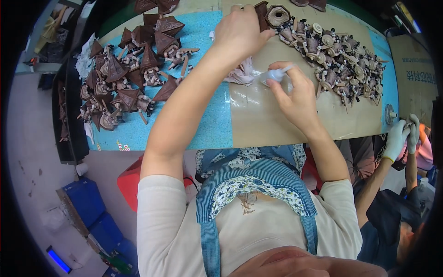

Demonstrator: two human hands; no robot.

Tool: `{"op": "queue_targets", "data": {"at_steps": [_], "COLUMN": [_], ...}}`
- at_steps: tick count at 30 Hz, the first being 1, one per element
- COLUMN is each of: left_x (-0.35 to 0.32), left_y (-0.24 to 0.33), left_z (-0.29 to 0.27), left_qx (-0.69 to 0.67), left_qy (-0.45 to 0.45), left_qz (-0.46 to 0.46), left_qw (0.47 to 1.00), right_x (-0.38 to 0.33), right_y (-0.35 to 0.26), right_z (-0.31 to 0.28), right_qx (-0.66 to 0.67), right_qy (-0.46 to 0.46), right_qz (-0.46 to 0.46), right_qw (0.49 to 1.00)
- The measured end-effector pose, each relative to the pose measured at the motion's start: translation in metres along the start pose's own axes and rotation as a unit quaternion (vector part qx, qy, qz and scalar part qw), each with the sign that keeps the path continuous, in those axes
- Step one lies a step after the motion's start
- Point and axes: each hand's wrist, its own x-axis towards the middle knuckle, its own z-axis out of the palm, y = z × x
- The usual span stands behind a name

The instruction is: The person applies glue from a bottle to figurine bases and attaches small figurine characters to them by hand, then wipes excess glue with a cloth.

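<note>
My left hand (240, 32) reaches far across the blue table (212, 124) and grips a brown pointed roof-shaped piece (262, 13) at the near end of a row of small brown figures (341, 60). My right hand (295, 94) holds a small white squeeze tube (276, 75), tip pointing up and right, over a tan cardboard sheet (258, 124). A crumpled pale cloth (240, 74) lies between the two hands.
A heap of brown figures with pointed hats (129, 78) covers the table's left part. A round brown part (278, 15) lies beside my left hand. Another person's gloved hands (402, 136) work at the right edge. Blue crates (87, 207) and a red box (130, 182) stand on the floor.
</note>
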Motion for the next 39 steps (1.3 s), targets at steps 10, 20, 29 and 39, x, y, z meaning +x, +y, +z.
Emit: {"op": "queue_targets", "data": {"at_steps": [10,20,29,39], "left_x": [0.013,-0.129,-0.173,-0.187], "left_y": [0.004,0.03,0.017,0.043], "left_z": [0.026,-0.013,-0.048,-0.047], "left_qx": [0.039,-0.254,-0.231,-0.653], "left_qy": [-0.049,-0.026,-0.17,-0.137], "left_qz": [-0.087,-0.061,-0.086,-0.142], "left_qw": [0.994,0.965,0.954,0.731], "right_x": [-0.028,-0.048,-0.051,-0.045], "right_y": [-0.005,-0.015,-0.033,-0.083], "right_z": [-0.031,-0.053,-0.067,-0.079], "right_qx": [0.176,0.268,0.108,-0.019], "right_qy": [0.092,0.086,-0.022,-0.077], "right_qz": [0.079,0.065,0.025,-0.106], "right_qw": [0.977,0.957,0.994,0.991]}}
